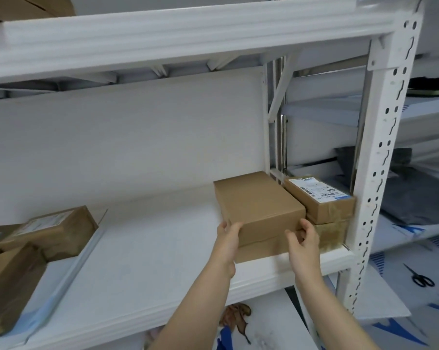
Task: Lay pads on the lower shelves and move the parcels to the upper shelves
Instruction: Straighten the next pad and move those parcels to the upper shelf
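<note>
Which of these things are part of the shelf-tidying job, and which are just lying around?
Job: plain brown cardboard box, gripped by left hand and right hand; labelled brown cardboard parcel; white metal shelf.
Lying about: black scissors; dry brown leaf.

Free: shelf deck (150, 248), a bare white stretch between the left parcels (52, 231) and the plain brown box (258, 205), open from front lip to back panel (125, 147). Right end blocked: the plain brown box lies on a second box and touches the labelled stack (319, 198), which stands against the upright post (380, 173); no gap for a hand between them. Above: overhead beam (188, 39) well clear of the box tops. Front approach there is taken up by the left hand (228, 238) and right hand (305, 242), which grip the box's near corners.
</note>
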